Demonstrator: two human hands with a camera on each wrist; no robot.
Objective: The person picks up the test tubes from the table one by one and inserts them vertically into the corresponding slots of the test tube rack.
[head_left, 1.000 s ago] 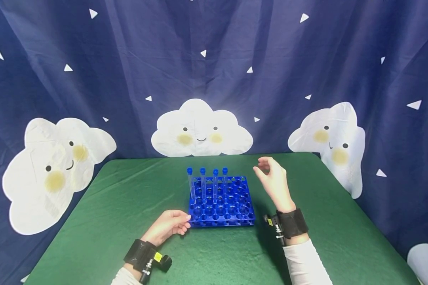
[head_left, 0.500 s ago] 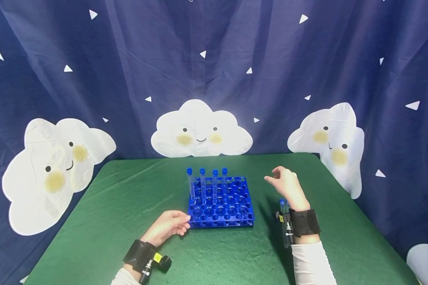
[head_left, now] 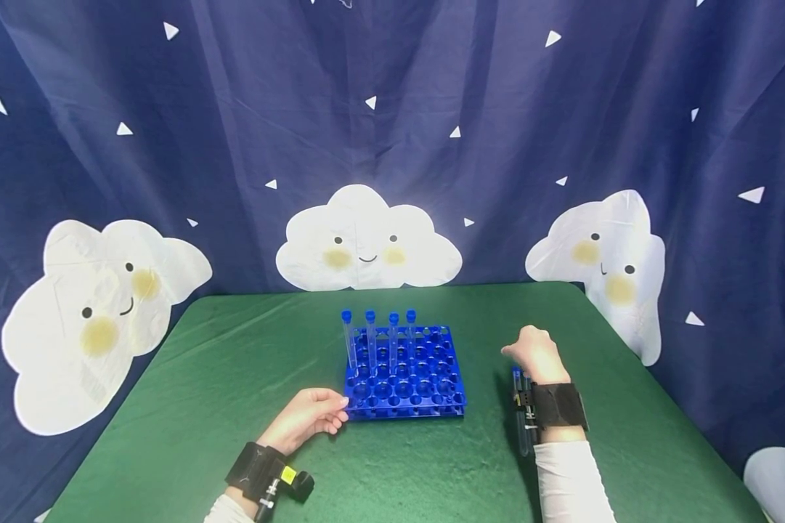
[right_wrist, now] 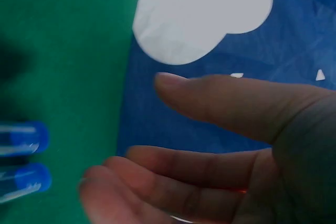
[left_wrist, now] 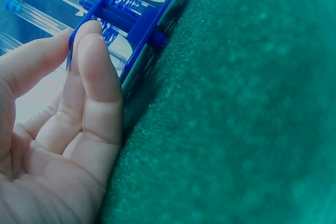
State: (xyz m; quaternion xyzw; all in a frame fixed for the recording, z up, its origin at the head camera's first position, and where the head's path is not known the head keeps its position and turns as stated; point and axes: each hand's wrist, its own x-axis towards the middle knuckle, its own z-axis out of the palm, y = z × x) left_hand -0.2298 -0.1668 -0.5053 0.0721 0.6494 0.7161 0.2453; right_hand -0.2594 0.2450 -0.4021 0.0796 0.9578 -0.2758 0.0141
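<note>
- Left hand (head_left: 310, 418) pinches the near corner of the rack (head_left: 431, 408); 4 tubes (head_left: 393, 347) already stand in it, beyond those fingers.
- Right hand (head_left: 537, 354) empty, fingers loosely bent, thumb apart; 2 loose tubes (right_wrist: 23, 139) (apparently what's left) lie beside its wrist.

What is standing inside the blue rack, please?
Four blue-capped tubes stand in the blue rack. In the head view, the rack itself covers their lower ends, so I cannot tell how deep they sit.
</note>
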